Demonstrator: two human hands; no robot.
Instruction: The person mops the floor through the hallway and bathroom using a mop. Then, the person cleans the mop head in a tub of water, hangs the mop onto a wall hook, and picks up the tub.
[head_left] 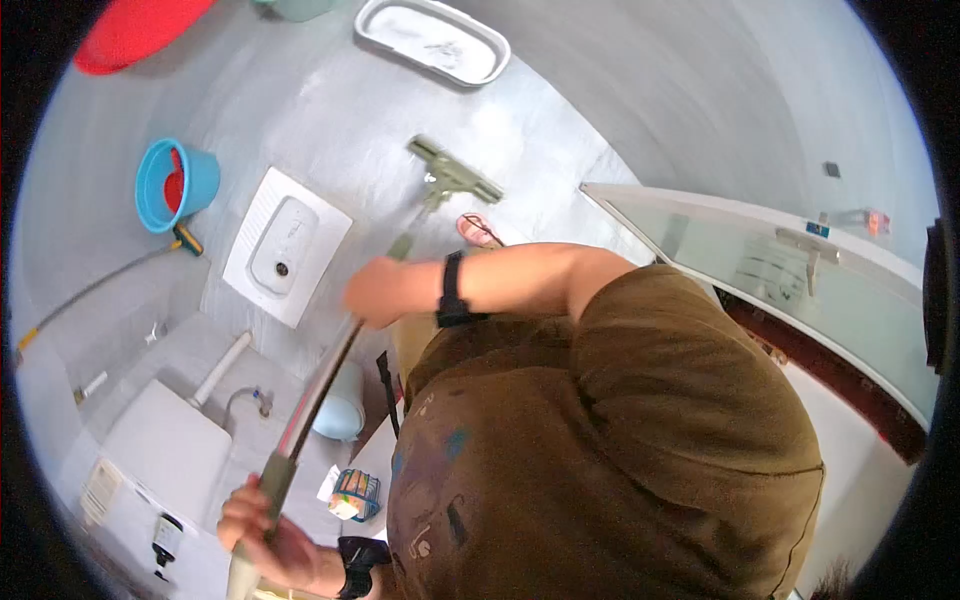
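A long pole runs up from the lower left to a grey-green mop or squeegee head (455,178), slightly blurred, over the grey floor. My right hand (380,291) is closed around the upper stretch of the pole, with a black band on its wrist. Lower down, my left hand (265,535) wraps the thick grip near the pole's near end; its wrist also has a black band. Just below the mop head, a foot in a pink sandal (478,230) shows.
A white squat toilet (287,246) is set into the floor. Left of it stands a blue bucket (200,185) holding something red. A white tub (435,45) lies ahead, a red basin (130,35) far left. A glass door (740,260) stands at right; a small basket (358,492) sits low.
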